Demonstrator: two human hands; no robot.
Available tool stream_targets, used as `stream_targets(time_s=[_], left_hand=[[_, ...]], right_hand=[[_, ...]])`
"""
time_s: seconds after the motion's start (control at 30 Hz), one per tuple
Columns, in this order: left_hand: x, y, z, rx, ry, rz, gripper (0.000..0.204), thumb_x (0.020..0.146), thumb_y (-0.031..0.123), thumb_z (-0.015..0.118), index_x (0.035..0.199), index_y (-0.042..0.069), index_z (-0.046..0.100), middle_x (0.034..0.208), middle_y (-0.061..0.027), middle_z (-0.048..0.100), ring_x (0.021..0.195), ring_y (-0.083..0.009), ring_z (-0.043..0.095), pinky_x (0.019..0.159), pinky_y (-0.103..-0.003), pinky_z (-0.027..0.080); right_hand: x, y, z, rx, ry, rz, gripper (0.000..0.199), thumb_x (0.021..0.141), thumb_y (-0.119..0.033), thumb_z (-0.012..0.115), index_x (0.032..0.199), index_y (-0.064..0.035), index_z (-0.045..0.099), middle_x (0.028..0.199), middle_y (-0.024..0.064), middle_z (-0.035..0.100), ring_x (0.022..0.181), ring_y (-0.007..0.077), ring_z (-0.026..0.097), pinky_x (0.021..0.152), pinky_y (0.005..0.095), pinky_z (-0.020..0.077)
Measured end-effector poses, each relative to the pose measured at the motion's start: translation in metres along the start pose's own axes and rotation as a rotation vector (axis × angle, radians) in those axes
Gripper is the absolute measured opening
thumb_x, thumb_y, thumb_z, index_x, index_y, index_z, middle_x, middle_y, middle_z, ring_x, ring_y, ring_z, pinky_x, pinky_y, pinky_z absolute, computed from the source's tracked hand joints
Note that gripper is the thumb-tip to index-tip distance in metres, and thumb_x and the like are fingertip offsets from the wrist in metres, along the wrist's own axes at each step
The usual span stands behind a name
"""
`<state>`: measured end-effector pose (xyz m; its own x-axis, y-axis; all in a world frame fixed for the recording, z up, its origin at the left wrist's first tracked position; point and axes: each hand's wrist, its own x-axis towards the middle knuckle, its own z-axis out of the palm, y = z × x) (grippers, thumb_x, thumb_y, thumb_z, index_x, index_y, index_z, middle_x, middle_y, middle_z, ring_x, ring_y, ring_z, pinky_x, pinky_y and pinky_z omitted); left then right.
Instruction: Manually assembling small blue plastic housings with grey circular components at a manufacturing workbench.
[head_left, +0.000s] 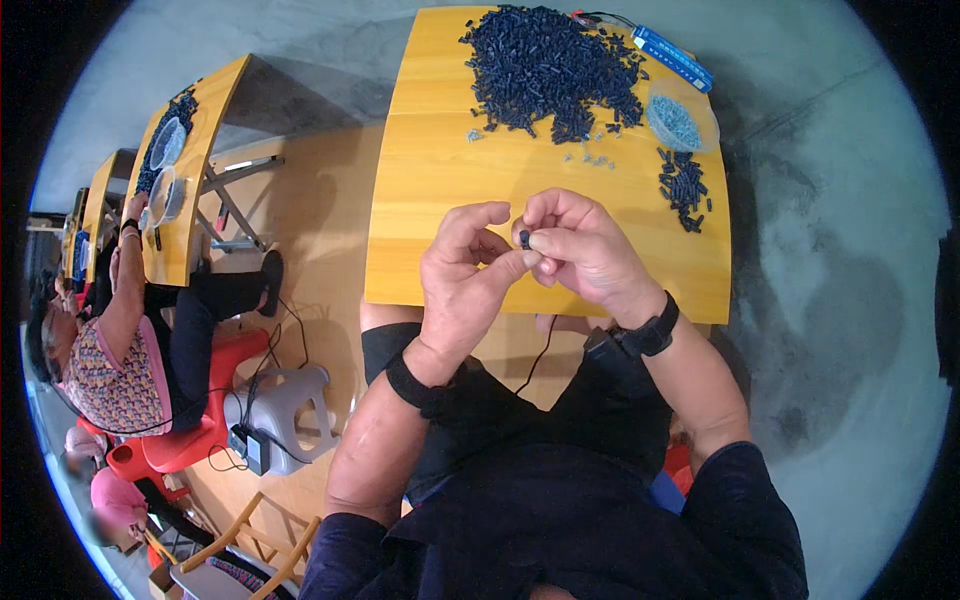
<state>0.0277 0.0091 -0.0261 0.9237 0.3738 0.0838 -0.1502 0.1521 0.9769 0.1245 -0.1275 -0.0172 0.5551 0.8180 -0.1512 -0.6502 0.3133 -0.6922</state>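
Above the near edge of the yellow table point(440, 180), my two hands meet. A small dark cylindrical piece point(525, 239) stands between the fingertips, like the ones heaped on the table. My right hand point(585, 250) pinches it between thumb and forefinger. From the other side, the thumb of my left hand point(465, 275) reaches its lower end, with the left fingers curled. Whether a second small part sits between the fingertips is hidden. A large heap of dark cylindrical pieces point(550, 65) covers the far part of the table, and a smaller pile point(683, 188) lies at the right edge.
A clear tub of small light-blue parts point(675, 122) stands at the right edge. Loose silvery bits point(590, 158) lie before the heap. Behind the tub is a blue box point(672, 58) with wires. Leftward, another person point(120, 370) sits at a similar table point(200, 200), near a grey stool point(285, 410).
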Motion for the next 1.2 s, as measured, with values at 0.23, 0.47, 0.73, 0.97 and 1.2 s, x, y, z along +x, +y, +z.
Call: stream_targets(time_s=[0.23,0.47,0.73,0.97,1.2], left_hand=[[0.000,0.014,0.002,0.054,-0.100,0.058,0.042,0.073,-0.011,0.072,0.110,0.002,0.058,0.102,-0.0042,0.056,0.084,-0.0130,0.060,0.073,-0.026,0.051],[-0.001,0.020,0.005,0.145,-0.108,0.161,0.033,0.069,-0.010,0.072,0.099,0.002,0.063,0.092,-0.0057,0.055,0.076,-0.0127,0.062,0.068,-0.025,0.054],[-0.002,0.025,-0.007,0.347,-0.161,0.153,0.026,0.072,-0.009,0.070,0.095,0.003,0.070,0.088,-0.0064,0.058,0.077,-0.0147,0.060,0.068,-0.025,0.052],[-0.004,0.020,-0.016,0.403,-0.117,0.091,0.020,0.073,-0.005,0.073,0.091,0.002,0.070,0.083,-0.0064,0.061,0.076,-0.0142,0.060,0.069,-0.024,0.050],[-0.016,0.009,-0.009,0.037,0.018,0.011,0.015,0.075,-0.005,0.073,0.089,-0.001,0.068,0.084,-0.0061,0.062,0.078,-0.0133,0.061,0.069,-0.024,0.050]], right_hand=[[0.000,-0.012,-0.007,-0.079,-0.189,0.046,0.011,0.083,-0.001,0.065,0.092,-0.0028,0.059,0.086,0.0079,0.064,0.061,0.0105,0.059,0.053,0.0220,0.0495],[0.003,-0.014,-0.009,-0.091,-0.252,0.043,0.010,0.082,-0.001,0.066,0.091,-0.0020,0.060,0.083,0.0083,0.064,0.060,0.0107,0.059,0.052,0.0223,0.0504],[0.004,-0.004,-0.011,-0.115,-0.161,0.162,0.012,0.085,-0.002,0.064,0.094,-0.0010,0.055,0.076,0.0056,0.061,0.057,0.0102,0.060,0.051,0.0242,0.0518],[0.000,0.002,-0.005,0.080,-0.032,0.209,0.011,0.091,-0.008,0.058,0.100,-0.0014,0.056,0.077,0.0065,0.062,0.058,0.0124,0.062,0.054,0.0278,0.0547],[-0.007,0.008,-0.001,0.002,-0.097,0.117,0.015,0.093,-0.010,0.057,0.102,0.0006,0.060,0.078,0.0077,0.064,0.062,0.0146,0.064,0.057,0.0286,0.0559]])
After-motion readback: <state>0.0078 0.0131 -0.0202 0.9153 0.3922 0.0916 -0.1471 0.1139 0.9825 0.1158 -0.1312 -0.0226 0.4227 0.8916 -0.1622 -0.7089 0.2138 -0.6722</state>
